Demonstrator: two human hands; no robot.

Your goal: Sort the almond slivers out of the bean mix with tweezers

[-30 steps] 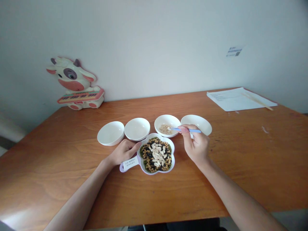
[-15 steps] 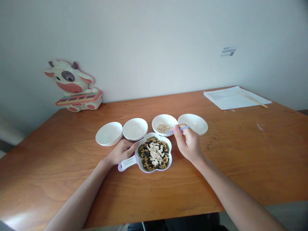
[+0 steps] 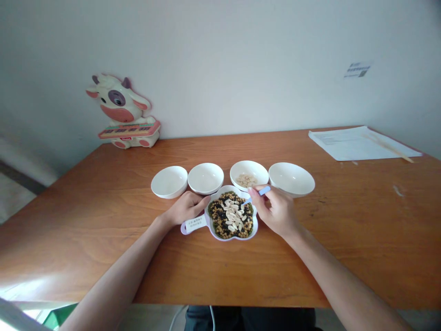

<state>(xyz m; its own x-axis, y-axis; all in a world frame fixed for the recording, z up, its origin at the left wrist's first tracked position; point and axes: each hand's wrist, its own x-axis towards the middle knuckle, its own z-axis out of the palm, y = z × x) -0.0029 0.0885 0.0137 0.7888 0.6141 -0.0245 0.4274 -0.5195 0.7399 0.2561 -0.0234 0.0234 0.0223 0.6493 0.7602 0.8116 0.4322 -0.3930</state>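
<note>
A flower-shaped white dish with a lilac rim and a labelled handle lies on the table. Inside it, pale flat seeds are heaped over yellowish beans and dark grains. My left hand grips the dish's left edge, its thumb on the rim and its fingers curled. Pinched in my right hand are light-purple tweezers, their tip over the seeds in the dish; whether a seed is in the tip I cannot tell. Just behind, a white bowl holds some of the same pale seeds.
Two white bowls stand to the left of the seed bowl, and another white bowl to its right. A cow-shaped toy keyboard sits at the back left. Paper sheets with a thin stick lie at the back right.
My right hand has brought the tweezers from the seed bowl back over the dish. My left hand stays on the dish's edge. The whole view has shifted slightly.
</note>
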